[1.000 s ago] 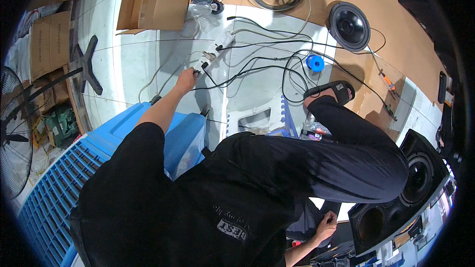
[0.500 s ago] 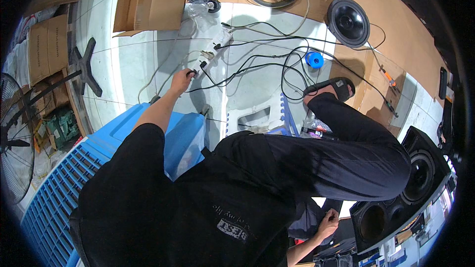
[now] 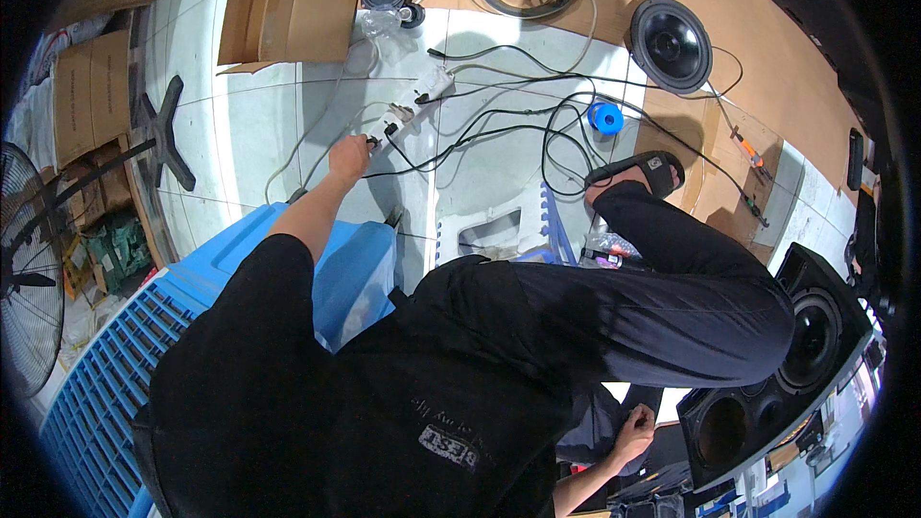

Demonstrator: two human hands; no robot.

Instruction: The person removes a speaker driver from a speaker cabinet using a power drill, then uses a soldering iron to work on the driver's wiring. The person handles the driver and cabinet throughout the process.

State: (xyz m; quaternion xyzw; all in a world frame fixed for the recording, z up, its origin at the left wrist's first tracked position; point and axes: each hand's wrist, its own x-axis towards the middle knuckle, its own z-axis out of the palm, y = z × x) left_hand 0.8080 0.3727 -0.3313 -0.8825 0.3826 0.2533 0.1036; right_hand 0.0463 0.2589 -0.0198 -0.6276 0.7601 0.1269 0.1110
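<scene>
On the pale tiled floor [image 3: 259, 134] (cable-strewn), left hand [image 3: 347, 155], grip seemingly closed on a black plug [image 3: 372, 141].

Your torso hid most of the white stool [image 3: 499, 230]; your left hand's [image 3: 350, 155] grip on the plug [image 3: 372, 141] was too small to tell.

Left arm stretched fwd & down, elbow nearly straight, bare forearm coming out of a black short sleeve. Left hand [image 3: 349, 155] at full reach, back of hand up, fingers curled in a pinch at the tips; what sits betw. them too small to tell. Right arm bent, tucked low by the hip, only wrist & hand showing. Right hand [image 3: 635, 427] fingers loosely curled, knuckles toward camera; grip can't be made out. Torso leans fwd, right leg bent, foot planted ahead.
</scene>
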